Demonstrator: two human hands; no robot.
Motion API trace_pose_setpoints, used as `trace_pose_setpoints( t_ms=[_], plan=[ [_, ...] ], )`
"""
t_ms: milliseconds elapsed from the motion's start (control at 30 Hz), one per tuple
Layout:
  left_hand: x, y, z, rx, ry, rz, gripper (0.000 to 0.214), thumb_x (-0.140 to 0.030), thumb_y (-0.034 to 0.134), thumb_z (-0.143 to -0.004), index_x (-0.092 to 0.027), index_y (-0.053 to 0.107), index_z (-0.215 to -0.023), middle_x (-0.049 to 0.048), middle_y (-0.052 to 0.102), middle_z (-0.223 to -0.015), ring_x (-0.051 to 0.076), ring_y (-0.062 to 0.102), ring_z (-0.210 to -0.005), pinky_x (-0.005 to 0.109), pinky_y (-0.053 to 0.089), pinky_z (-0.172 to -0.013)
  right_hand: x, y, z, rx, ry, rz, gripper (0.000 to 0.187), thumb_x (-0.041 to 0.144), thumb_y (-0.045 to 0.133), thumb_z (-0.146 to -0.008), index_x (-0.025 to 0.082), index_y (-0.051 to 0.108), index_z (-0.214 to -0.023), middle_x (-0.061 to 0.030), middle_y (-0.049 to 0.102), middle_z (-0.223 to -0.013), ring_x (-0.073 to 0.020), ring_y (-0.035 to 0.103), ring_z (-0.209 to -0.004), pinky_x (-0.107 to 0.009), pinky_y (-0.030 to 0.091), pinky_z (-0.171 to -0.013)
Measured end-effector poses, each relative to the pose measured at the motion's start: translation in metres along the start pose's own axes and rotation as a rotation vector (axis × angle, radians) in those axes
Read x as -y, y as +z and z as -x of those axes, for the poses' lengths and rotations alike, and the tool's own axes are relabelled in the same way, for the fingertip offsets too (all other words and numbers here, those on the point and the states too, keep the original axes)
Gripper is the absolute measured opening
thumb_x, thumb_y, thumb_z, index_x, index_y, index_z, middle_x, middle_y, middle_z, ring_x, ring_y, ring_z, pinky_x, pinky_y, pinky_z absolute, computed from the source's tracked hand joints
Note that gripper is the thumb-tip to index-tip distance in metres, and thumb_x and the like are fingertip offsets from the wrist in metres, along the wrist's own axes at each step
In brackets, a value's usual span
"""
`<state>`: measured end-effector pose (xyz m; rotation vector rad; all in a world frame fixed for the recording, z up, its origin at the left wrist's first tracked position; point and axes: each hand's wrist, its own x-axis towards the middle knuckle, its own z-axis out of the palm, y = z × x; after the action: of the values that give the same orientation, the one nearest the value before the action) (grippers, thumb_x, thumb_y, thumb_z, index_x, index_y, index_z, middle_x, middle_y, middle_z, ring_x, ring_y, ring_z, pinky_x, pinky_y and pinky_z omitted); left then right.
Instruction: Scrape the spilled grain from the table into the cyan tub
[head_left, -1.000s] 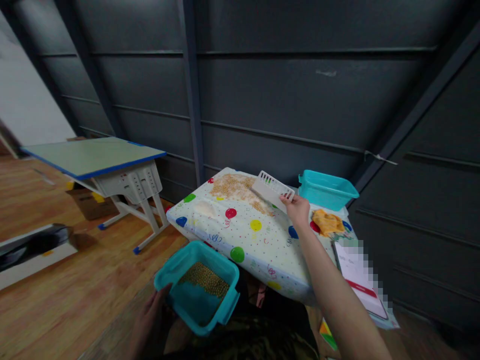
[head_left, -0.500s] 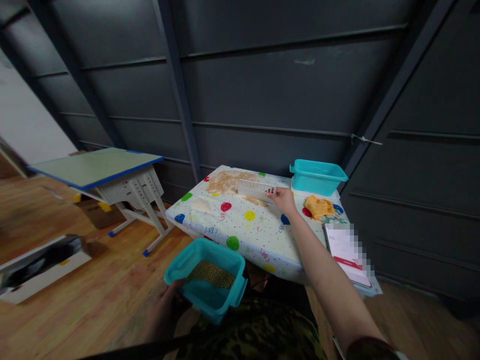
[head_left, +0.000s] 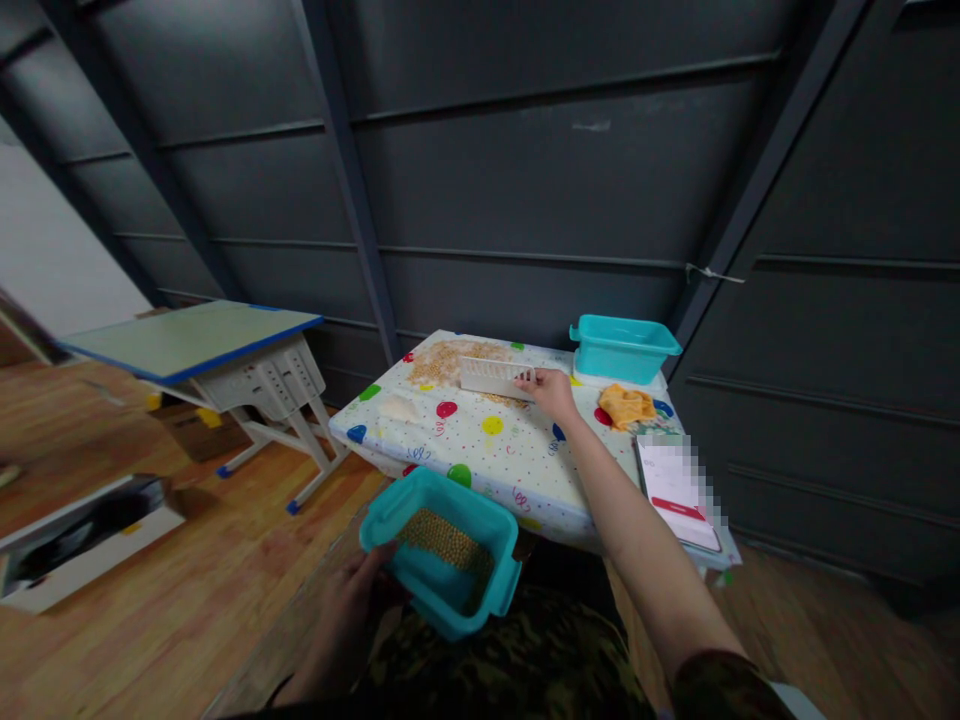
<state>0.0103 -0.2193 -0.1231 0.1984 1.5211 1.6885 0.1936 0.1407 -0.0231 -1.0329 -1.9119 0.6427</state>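
Observation:
My right hand [head_left: 553, 390] reaches over the table and grips one end of a white slotted plastic tray [head_left: 491, 376], held on edge against a spread of tan grains [head_left: 444, 360] on the balloon-patterned tablecloth [head_left: 487, 450]. My left hand [head_left: 346, 615] holds a teal plastic tub [head_left: 442, 560] below the table's near edge, over my lap. The tub has a heap of yellowish beans [head_left: 444, 540] in it.
A second teal tub [head_left: 622, 349] stands at the table's back right, with an orange cloth [head_left: 626, 405] beside it and a tablet [head_left: 675, 490] on the right edge. A blue-edged desk [head_left: 187, 340] stands to the left on the wooden floor. A dark panelled wall lies behind.
The white tray has come down from a raised tilt to stand on edge at the grains. The teal tub in my left hand has shifted right, closer to the table edge.

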Motion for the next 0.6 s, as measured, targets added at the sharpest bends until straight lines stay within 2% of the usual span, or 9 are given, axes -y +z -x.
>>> trace_pose_setpoints(
  t_ms=[100, 233, 367, 600],
  plan=[
    [0.004, 0.004, 0.0, -0.004, 0.015, 0.048, 0.036, -0.042, 0.1, -0.059, -0.021, 0.07, -0.056, 0.0019, 0.062, -0.051, 0.022, 0.062, -0.05, 0.036, 0.058, -0.055, 0.002, 0.0, 0.001, -0.01, -0.006, 0.002, 0.036, 0.042, 0.072, -0.08, 0.024, 0.052, -0.056, 0.0046, 0.047, -0.054, -0.0156, 0.042, -0.059, -0.031, 0.026, -0.061],
    [0.006, 0.004, 0.0, -0.034, -0.006, 0.124, 0.026, -0.031, 0.092, -0.07, -0.019, 0.073, -0.058, 0.0023, 0.062, -0.051, 0.021, 0.06, -0.047, 0.035, 0.057, -0.054, 0.002, 0.003, 0.001, -0.005, -0.005, 0.03, 0.036, 0.038, 0.073, -0.079, 0.024, 0.05, -0.054, 0.005, 0.046, -0.053, -0.0152, 0.041, -0.058, -0.031, 0.026, -0.062],
    [0.008, -0.004, -0.003, -0.081, -0.015, 0.153, 0.027, -0.031, 0.086, -0.077, -0.02, 0.07, -0.058, 0.0036, 0.063, -0.051, 0.02, 0.058, -0.045, 0.035, 0.055, -0.051, 0.001, 0.006, 0.002, -0.003, -0.011, 0.024, 0.034, 0.039, 0.073, -0.081, 0.023, 0.056, -0.056, 0.0047, 0.048, -0.054, -0.0155, 0.044, -0.059, -0.03, 0.028, -0.063],
    [0.009, -0.01, -0.008, -0.14, 0.024, 0.129, 0.033, -0.038, 0.092, -0.069, -0.023, 0.063, -0.062, -0.0008, 0.057, -0.046, 0.02, 0.058, -0.045, 0.034, 0.055, -0.051, 0.005, 0.011, 0.006, 0.008, -0.018, 0.033, 0.034, 0.04, 0.073, -0.08, 0.023, 0.057, -0.056, 0.004, 0.049, -0.054, -0.0164, 0.047, -0.059, -0.03, 0.029, -0.062]
  ],
)
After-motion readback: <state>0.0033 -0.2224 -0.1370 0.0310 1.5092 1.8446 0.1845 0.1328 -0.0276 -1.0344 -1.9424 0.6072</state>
